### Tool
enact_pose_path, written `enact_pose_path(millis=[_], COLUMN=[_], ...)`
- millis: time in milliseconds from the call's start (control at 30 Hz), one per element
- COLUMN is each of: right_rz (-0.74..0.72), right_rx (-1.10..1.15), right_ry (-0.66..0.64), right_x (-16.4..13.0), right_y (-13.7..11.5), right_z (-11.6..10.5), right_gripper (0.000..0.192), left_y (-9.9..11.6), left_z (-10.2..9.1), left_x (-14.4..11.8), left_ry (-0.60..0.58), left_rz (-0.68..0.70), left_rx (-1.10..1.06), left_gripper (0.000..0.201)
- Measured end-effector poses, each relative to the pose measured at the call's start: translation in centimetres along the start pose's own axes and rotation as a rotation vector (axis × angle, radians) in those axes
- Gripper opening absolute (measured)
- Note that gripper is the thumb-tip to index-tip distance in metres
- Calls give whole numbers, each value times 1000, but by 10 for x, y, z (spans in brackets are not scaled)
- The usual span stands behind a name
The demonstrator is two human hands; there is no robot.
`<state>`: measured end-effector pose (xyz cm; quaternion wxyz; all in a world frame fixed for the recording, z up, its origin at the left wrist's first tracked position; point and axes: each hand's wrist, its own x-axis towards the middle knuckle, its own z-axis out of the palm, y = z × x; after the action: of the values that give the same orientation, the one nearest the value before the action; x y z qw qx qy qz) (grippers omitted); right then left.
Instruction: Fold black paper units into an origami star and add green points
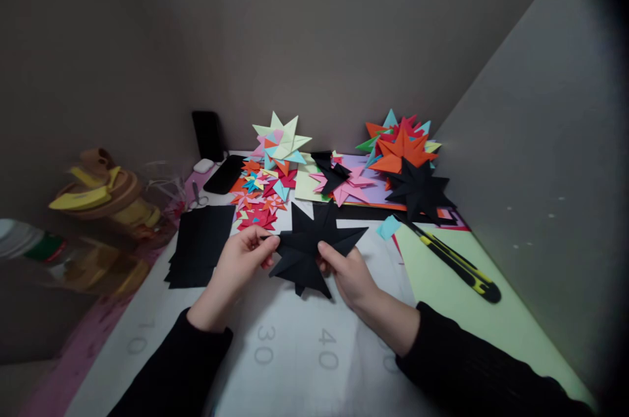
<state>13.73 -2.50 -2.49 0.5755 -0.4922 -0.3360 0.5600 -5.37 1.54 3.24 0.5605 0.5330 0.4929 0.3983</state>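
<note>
A black folded paper star (309,243) is held just above the white mat (295,345) at the middle of the table. My left hand (240,263) pinches its left point between thumb and fingers. My right hand (348,273) grips its lower right side, thumb on top. Both sleeves are black. A stack of black paper squares (199,243) lies just left of my left hand.
Several coloured paper stars (280,141) (400,148) pile up at the back, with another black star (417,191). A yellow-black utility knife (455,259) lies on light green paper (472,312) at the right. A phone (225,174), earbuds case (203,165), and bottles (73,253) are at left. Grey walls close in.
</note>
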Motion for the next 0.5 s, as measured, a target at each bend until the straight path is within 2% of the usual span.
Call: enact_pose_path(millis=[200,333,500], right_rz=[17,76,84], right_rx=[22,65,73], right_ry=[57,83,93], right_x=[-1,-1,0], right_y=[-11,-16,-17], right_z=[4,8,10], right_gripper=[30,31,31], left_y=[-1,-1,-1], left_z=[1,3,5], left_x=[0,1,2], left_ry=[-21,5,33], left_rz=[-6,-13,-28], left_rx=[-10,38,55], left_gripper=[20,20,19])
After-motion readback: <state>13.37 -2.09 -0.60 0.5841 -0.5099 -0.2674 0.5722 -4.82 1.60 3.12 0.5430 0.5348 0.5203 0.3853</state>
